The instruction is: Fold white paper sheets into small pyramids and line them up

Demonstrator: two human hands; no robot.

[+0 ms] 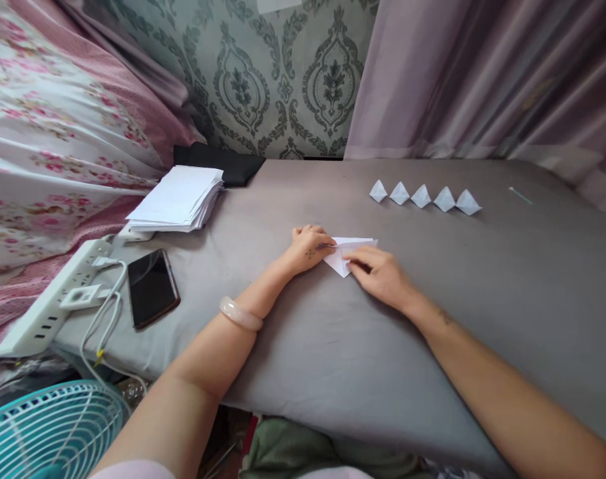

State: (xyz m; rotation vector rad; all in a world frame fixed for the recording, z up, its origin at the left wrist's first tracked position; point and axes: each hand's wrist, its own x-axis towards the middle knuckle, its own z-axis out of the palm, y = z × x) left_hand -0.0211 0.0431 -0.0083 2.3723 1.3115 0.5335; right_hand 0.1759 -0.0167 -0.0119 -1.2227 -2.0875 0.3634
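Observation:
A folded sheet of white paper (343,265) lies on the grey-covered table, its point toward me and a straight edge on the far side. On its left corner rests my left hand (310,249), fingers closed over the edge, with a pale bangle (240,314) further up the arm. From the right, my right hand (382,274) grips the paper between thumb and fingers near its middle. Parts of the paper are hidden under both hands. Beyond it, several small folded paper pieces (421,197) stand in a row, each with a peak pointing up.
At the back left is a stack of white paper (177,196) beside a black cloth-like item (233,166). A phone (153,288) lies near a white power strip (66,293) with cables. A teal fan (58,432) stands at lower left. A thin stick (521,195) lies far right.

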